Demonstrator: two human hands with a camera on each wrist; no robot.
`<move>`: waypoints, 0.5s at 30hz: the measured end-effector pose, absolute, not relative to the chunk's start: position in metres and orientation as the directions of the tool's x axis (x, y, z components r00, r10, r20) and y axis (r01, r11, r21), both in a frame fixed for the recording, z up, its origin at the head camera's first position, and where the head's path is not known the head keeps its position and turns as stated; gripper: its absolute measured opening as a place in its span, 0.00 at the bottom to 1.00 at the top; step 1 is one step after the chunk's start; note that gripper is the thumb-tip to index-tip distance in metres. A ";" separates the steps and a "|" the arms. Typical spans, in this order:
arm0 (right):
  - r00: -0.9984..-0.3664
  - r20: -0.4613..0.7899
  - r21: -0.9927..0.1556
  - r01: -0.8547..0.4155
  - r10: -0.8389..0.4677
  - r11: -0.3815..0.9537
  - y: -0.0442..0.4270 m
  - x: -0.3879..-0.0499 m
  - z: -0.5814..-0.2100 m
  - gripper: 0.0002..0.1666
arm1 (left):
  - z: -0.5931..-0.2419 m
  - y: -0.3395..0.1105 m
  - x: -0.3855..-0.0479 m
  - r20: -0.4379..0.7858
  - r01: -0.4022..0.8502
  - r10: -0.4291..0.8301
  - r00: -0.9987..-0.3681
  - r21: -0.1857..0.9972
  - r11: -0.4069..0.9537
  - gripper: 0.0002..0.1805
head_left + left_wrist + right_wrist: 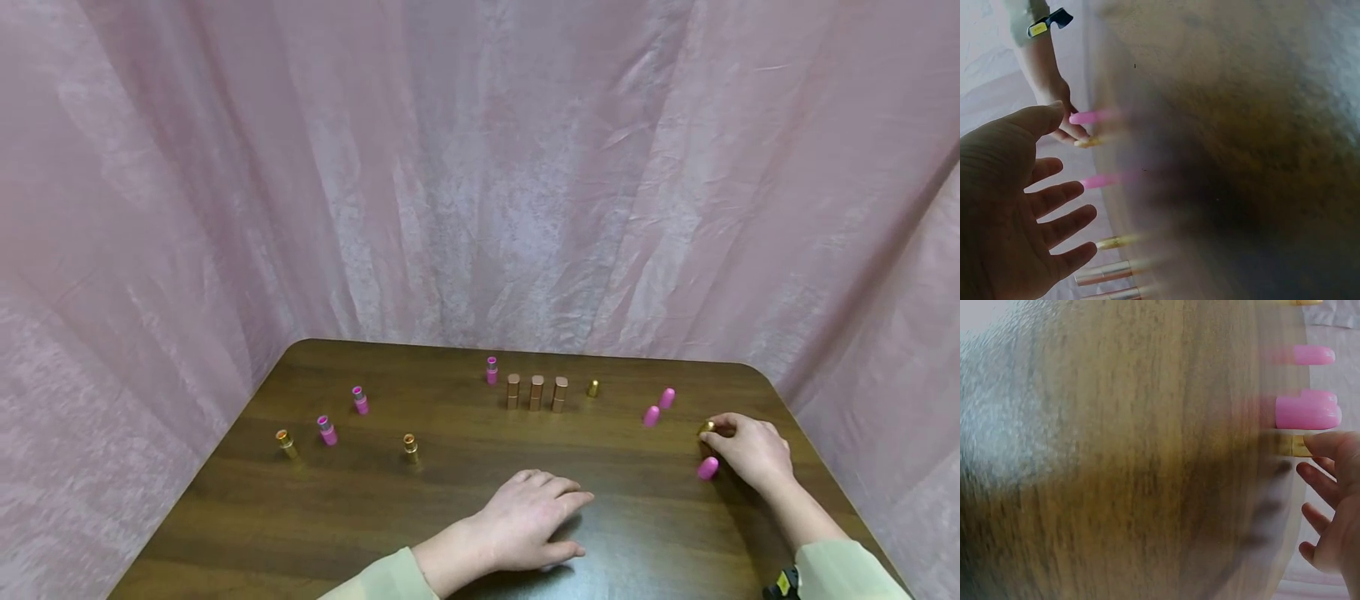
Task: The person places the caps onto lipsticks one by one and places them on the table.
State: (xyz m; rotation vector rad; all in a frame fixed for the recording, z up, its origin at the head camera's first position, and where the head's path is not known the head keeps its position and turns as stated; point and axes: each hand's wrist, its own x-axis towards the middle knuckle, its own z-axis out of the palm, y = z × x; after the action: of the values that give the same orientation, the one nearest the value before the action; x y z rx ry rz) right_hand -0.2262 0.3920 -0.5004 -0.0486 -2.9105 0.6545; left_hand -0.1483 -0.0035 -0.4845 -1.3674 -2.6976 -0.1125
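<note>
At the table's right side my right hand (752, 451) pinches a small gold cap (707, 427) between thumb and finger; the right wrist view shows the gold cap (1300, 445) upright on the wood at my fingertips. A pink cap (708, 468) stands just in front of it, and two more pink caps (652, 416) (667, 398) stand to its left and behind. My left hand (527, 522) holds nothing, palm down with fingers spread, low over the front middle of the table. In the left wrist view the left hand (1016, 206) has its fingers apart.
Three copper tubes (536, 392) stand in a row at the back, between a pink tube (491, 370) and a gold cap (593, 388). On the left are pink tubes (327, 431) (361, 400) and gold tubes (287, 444) (411, 448). A pink curtain (480, 183) hangs behind the table (337, 517).
</note>
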 end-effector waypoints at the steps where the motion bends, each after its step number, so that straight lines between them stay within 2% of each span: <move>1: -0.985 0.159 -0.429 -0.006 0.069 0.903 0.393 -0.226 -0.501 0.19 | -0.484 -0.004 -0.149 0.134 0.807 0.798 -0.587 0.019 0.590 0.35; 9: -0.965 0.240 -0.477 -0.022 0.107 0.879 0.394 -0.223 -0.499 0.21 | -0.480 -0.010 -0.150 0.150 0.795 0.783 -0.604 0.045 0.605 0.35; 15: -0.943 0.310 -0.552 -0.073 0.123 0.831 0.387 -0.217 -0.480 0.23 | -0.468 -0.024 -0.152 0.263 0.788 0.754 -0.602 0.048 0.613 0.37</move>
State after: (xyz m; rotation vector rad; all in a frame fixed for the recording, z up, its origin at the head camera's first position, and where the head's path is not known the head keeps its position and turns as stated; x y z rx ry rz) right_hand -0.2166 0.3867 -0.4803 -0.0371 -2.6779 0.8268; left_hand -0.1523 -0.0241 -0.4679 -1.2720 -2.6219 -0.2347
